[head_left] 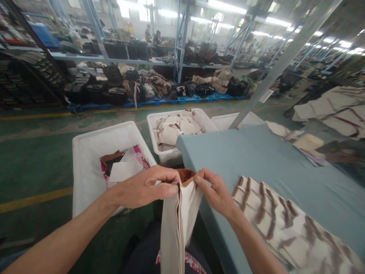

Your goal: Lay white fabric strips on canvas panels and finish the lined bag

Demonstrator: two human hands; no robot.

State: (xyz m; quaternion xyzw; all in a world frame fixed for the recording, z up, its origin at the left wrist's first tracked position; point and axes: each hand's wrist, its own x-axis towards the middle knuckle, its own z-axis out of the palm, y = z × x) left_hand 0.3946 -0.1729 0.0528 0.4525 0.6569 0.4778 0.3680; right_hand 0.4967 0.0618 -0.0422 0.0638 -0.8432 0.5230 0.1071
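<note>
Left hand (151,186) and right hand (214,191) each pinch the cream cloth piece (170,228) by its brown-lined top; it hangs lengthwise below both grips, beside the left edge of the desk (219,156), right hand nearer.

Bare forearms (71,232) aslant, left hand (142,189) and right hand (215,191) close together, both in pinch grips.

The tabletop (219,152) presents a smooth blue-grey surface. Overlapping cream fabric pieces (285,224) with brown strips (261,214) lie on its near right portion; pale pieces (309,142) lie along its far edge. The green floor (37,152), marked with yellow lines (37,199), supports white bins (94,152) and a blue pallet (182,100).
</note>
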